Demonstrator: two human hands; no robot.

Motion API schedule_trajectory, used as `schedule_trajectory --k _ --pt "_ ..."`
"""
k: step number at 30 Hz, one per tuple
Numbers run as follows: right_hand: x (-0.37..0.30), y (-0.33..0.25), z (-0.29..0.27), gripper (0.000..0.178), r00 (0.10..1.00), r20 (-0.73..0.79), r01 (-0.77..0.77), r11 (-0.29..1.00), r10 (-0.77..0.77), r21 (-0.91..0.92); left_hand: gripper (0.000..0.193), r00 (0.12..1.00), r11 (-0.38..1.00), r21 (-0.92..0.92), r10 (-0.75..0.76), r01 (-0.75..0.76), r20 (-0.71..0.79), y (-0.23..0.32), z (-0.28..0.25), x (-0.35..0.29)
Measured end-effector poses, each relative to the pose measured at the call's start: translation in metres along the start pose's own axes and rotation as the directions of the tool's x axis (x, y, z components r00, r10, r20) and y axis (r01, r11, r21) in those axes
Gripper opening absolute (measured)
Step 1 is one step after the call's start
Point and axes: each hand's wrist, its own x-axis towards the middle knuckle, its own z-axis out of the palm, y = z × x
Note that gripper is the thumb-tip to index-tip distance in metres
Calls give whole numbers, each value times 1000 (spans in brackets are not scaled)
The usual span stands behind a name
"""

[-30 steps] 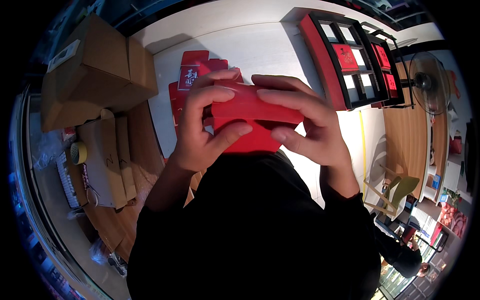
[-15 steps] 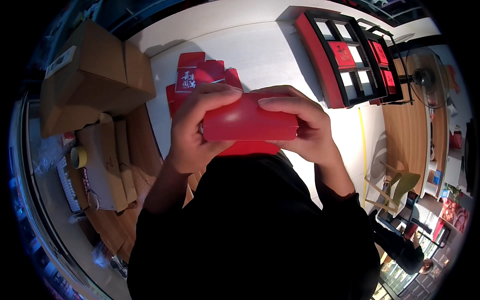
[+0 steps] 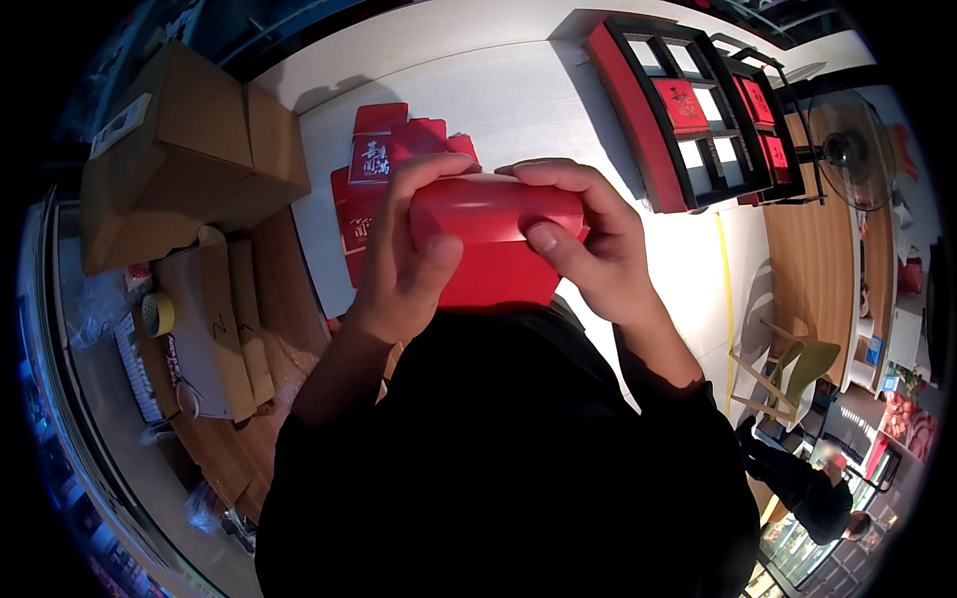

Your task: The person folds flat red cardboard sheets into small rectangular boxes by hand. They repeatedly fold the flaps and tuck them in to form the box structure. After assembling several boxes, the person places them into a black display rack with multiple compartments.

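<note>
Between both hands, close in front of me, is a red cardboard box [image 3: 478, 214] with a glossy, bulging upper panel. My left hand [image 3: 399, 259] grips its left end, fingers over the far edge and thumb at the near side. On the right end my right hand [image 3: 613, 244] has its fingers along the far edge and its thumb pressed on the near edge. More red card [image 3: 498, 279] shows below the box; I cannot tell whether it belongs to it. Beyond my left hand, several flat red cartons [image 3: 371, 157] with pale lettering lie overlapping on the white table [image 3: 478, 85].
At the far right stands a red-sided black divided tray [image 3: 646, 130] with a small red box [image 3: 681, 106] in one compartment. A second tray [image 3: 768, 130] and a fan [image 3: 844, 149] are beyond it. Large brown cartons [image 3: 189, 149] fill the left. A person [image 3: 817, 498] is at lower right.
The red box has tilted and its near panel has changed shape. Both thumbs have moved to its near side, and my hands have shifted slightly.
</note>
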Motion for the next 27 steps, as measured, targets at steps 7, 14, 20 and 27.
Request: schedule_trajectory --k 7,14,20,27 --pt "1 6 -4 33 996 17 86 996 -86 -8 44 998 991 116 -60 59 -2 2 -1 3" --pt "1 -12 0 30 993 -74 -93 996 94 15 52 994 991 78 109 -110 17 -3 2 3" --pt "2 -10 0 26 992 -20 121 986 -124 -117 40 992 989 112 108 -101 -64 5 6 1" --pt "1 -10 -2 26 984 47 177 970 -172 -169 21 995 987 -144 -77 66 -69 11 7 4"
